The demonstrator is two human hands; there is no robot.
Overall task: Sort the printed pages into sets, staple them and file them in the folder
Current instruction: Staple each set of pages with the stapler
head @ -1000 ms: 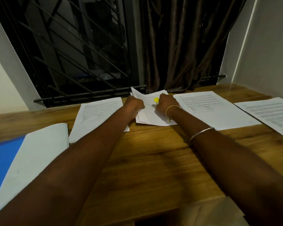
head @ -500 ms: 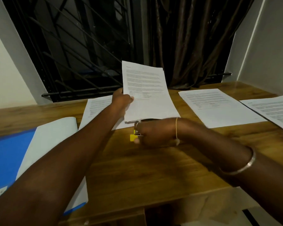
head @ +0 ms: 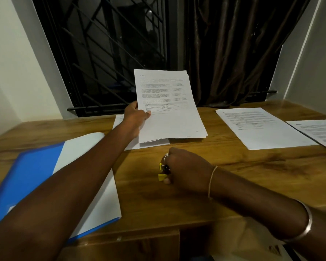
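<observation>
My left hand (head: 135, 117) grips the left edge of a set of printed pages (head: 169, 104), held tilted up with its lower edge near the wooden table (head: 177, 200). My right hand (head: 186, 169) rests on the table, fingers curled round a small yellow stapler (head: 163, 171). An open blue folder (head: 24, 178) with white pages inside it lies at the left, partly under my left forearm. Another sheet (head: 132, 145) lies flat under the raised set.
Two more printed sets lie flat on the right: one (head: 260, 127) and one (head: 320, 132) at the frame edge. A barred window and a dark curtain stand behind the table. Walls close in left and right. The table's front edge is close to me.
My left hand lifted the page set from the table and holds it upright. My right hand drew the yellow stapler back towards me onto the bare wood.
</observation>
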